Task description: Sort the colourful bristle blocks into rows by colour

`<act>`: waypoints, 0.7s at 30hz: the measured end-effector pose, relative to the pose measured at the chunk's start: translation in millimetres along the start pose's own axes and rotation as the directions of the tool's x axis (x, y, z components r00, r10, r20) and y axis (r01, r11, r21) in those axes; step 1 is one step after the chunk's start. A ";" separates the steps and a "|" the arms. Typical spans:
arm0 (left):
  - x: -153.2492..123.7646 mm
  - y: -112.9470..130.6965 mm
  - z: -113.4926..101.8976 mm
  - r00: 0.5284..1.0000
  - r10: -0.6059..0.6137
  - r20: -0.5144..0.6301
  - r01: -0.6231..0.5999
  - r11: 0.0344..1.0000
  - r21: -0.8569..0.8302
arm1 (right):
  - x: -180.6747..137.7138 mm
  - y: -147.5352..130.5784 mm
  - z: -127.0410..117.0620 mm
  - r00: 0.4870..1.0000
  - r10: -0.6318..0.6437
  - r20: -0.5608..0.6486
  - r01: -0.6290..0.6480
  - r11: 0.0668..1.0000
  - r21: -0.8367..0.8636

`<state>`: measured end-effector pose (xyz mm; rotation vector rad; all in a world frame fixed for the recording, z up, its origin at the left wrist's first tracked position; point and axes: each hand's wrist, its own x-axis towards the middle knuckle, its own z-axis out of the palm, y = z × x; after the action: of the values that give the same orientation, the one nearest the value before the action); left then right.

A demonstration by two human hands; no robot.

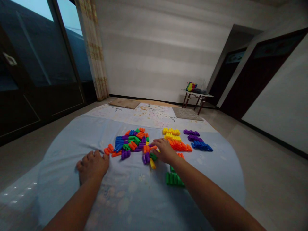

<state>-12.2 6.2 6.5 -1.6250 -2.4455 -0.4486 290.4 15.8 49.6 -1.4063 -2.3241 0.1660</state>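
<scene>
A mixed pile of small plastic tube-shaped building pieces [132, 141] lies mid-table, in orange, blue, green, purple and yellow. At its left edge, my left hand [93, 165] rests on the cloth with fingers apart, its thumb side close to some loose orange pieces [108, 149]. My right hand [163, 149] reaches over the pile's right side, with thumb and fingers curled around an orange piece [153, 148]. Below those fingertips lie purple pieces [145, 158] and a yellow piece [152, 164]. The right forearm partly hides a green row [173, 179] and a few orange pieces.
Single-colour rows lie to the right: yellow [171, 131], orange [180, 145], purple [191, 132] and blue [202, 146]. A light blue cloth [125, 202] covers the round table. Two flat boards [124, 103] lie toward its far edge. Behind stands a small side table [197, 93].
</scene>
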 end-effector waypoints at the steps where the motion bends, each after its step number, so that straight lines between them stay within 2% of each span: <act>1: 0.4 -0.2 0.2 1.000 -0.006 0.009 0.006 1.000 -0.007 | -0.4 1.5 -2.2 1.000 0.009 -0.002 -0.009 1.000 0.010; 5: 1.8 -1.4 3.0 1.000 -0.007 0.002 0.007 1.000 -0.017 | 2.2 -14.0 0.9 1.000 -0.012 0.019 0.011 0.999 0.053; 12: 0.7 -2.3 3.0 1.000 0.002 -0.004 -0.002 1.000 0.004 | 31.9 -74.2 32.5 0.981 -0.158 0.108 0.154 0.987 0.051; 15: 1.6 -4.2 2.9 1.000 0.005 0.007 -0.005 1.000 -0.011 | 42.9 -86.1 42.3 0.979 -0.153 0.132 0.153 0.988 0.009; 18: 3.6 -7.7 4.7 1.000 -0.007 0.019 0.009 0.998 -0.062 | 40.3 -87.7 40.8 0.987 -0.126 0.096 0.123 0.992 0.028; 21: 5.3 -11.8 5.7 0.999 -0.014 0.032 0.017 0.995 -0.100 | 17.4 -84.3 28.6 0.991 -0.131 -0.004 0.130 0.985 0.116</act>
<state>-25.0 8.5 1.0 -1.6644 -2.4976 -0.5617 202.6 -6.6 54.8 -1.1945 -2.3596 0.2609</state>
